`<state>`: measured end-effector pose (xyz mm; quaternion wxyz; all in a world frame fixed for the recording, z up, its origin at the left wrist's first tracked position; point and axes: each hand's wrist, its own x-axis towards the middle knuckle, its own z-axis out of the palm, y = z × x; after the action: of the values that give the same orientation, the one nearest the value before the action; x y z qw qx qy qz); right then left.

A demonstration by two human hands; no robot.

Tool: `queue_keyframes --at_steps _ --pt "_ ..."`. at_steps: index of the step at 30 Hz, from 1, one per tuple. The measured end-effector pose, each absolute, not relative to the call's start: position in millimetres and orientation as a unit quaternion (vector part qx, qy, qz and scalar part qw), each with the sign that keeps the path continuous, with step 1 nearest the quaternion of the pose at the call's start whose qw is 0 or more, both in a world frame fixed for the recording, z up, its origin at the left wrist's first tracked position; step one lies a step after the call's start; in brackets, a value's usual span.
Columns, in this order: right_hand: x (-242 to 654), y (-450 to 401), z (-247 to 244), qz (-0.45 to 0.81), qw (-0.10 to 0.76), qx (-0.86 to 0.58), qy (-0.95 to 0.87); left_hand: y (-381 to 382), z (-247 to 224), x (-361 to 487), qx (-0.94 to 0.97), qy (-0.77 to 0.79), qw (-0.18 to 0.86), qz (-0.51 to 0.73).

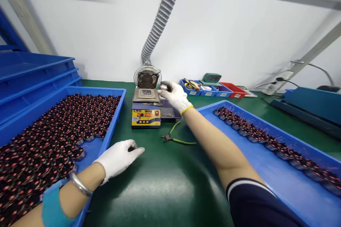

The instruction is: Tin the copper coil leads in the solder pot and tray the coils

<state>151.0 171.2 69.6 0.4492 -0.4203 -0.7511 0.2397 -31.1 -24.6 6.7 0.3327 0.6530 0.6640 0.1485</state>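
My right hand (174, 96), in a white glove with a yellow cuff, pinches a small silver-and-black cylindrical part (164, 87) beside the solder pot (146, 117). The pot's molten solder surface (146, 92) lies just left of my fingertips; its red digits read 42 and 426.0. My left hand (119, 159), also gloved, hovers over the green table by the left tray's edge. Its thumb and curled fingers are apart, and nothing shows between them. Green-handled cutters (168, 137) lie on the table between my hands.
A blue tray (121, 99) packed with similar round parts stands left, beside stacked blue trays (37, 64). On the right, another blue tray (234, 163) holds rows of parts along its far side. A grey duct (163, 16) descends behind the pot. Small bins (211, 93) line the wall.
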Motion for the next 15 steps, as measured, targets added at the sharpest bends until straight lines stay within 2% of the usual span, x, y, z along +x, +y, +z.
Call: queue_keyframes --at_steps 7,11,15 --pt "118 211 114 0.073 0.258 -0.520 -0.811 -24 4 -33 0.671 0.653 0.335 0.101" --pt "93 223 120 0.021 0.219 -0.564 -0.796 -24 6 -33 0.664 0.660 0.340 0.083" --pt "75 234 121 0.020 0.195 -0.559 -0.806 -24 9 -31 0.660 0.663 0.349 0.063"
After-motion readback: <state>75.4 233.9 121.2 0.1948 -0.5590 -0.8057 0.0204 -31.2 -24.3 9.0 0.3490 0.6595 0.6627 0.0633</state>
